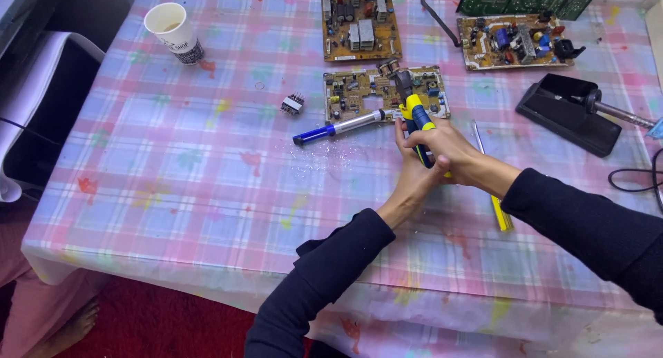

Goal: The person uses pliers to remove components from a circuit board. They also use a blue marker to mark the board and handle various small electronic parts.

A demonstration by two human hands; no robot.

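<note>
- On the tabletop [173,192], under a glossy pink, blue and white plaid cover, both hands meet near the centre-right, just in front of a tan circuit board [359,92].
- Right hand [449,147]: closed around the blue-and-yellow handles of a pair of pliers [414,113]; the dark metal nose points away from the person and reaches the board's near edge.
- Left hand [413,175]: wrapped against the same handles from below, fingers curled shut, supporting the grip.
- Progress, as a judgement: the plier nose sits at a component on the board, so work on it appears under way and not finished; most parts remain mounted. One small finned component [293,104] lies loose to the left of the board, apart from it.
- A desoldering pump [338,128], blue plastic grip and silver metal barrel, lies untouched just left of the hands, its tip at the board's corner.
- A soldering iron rests in a black wedge-shaped stand [566,113], well apart on the right.
- A thin yellow-handled tool [498,209] lies partly under the right forearm.
- Two further populated boards [360,23] [514,40] lie at the far edge; a white paper cup [174,30] stands far left.
- Fine shiny specks dot the cover in front of the pump; their material cannot be told.
</note>
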